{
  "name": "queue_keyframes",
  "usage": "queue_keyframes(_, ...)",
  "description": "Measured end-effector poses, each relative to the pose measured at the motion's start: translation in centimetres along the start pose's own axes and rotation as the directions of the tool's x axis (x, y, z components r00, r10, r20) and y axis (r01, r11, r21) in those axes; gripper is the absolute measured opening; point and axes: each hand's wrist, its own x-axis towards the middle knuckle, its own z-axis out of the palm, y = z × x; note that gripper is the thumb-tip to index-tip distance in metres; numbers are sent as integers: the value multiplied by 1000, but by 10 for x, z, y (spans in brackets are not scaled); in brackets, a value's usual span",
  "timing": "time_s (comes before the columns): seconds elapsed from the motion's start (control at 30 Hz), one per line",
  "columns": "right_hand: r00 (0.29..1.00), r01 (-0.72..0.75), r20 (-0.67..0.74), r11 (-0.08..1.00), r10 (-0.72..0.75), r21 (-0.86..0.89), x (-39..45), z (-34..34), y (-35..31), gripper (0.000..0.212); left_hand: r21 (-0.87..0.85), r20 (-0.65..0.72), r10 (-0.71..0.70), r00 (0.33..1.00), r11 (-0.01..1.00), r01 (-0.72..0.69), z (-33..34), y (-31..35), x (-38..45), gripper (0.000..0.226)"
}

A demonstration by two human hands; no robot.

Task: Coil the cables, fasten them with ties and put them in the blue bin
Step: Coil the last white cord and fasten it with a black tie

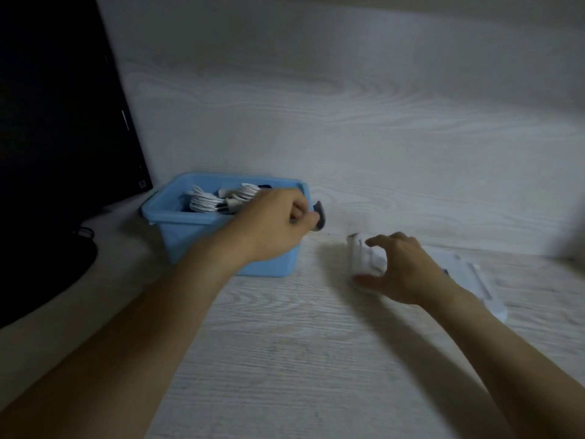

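Pale wood-grain desk (285,359), dim light, blurry frame. White cable bundle (367,258) lies on the desk just right of the blue bin (177,213); right hand (402,274) is curled over it, fingers and thumb closing round its sides. Left hand (275,223) is over the bin's right rim, pinching a small dark strip (319,217), probably a tie. Coiled white cables (218,199) already sit in the bin. White flat thing (468,274) lies under the right wrist; dark monitor (57,137) stands far left. Judgement: the tying step is next. Hold the coil tight so loops don't spring, wrap the tie round the middle, then drop it in. No readable writing; small mark on monitor corner too blurred.
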Motion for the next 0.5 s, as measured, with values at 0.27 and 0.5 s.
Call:
queue_keyframes(0.27,991,127,70,972,-115,-200,-12,0,5,26,331,154,-101,983,943,45,-32,-26,2,12)
queue_keyframes(0.5,881,125,-451,990,-142,-67,-2,-13,-6,17,273,59,-19,998,962,3,-9,-22,3,20)
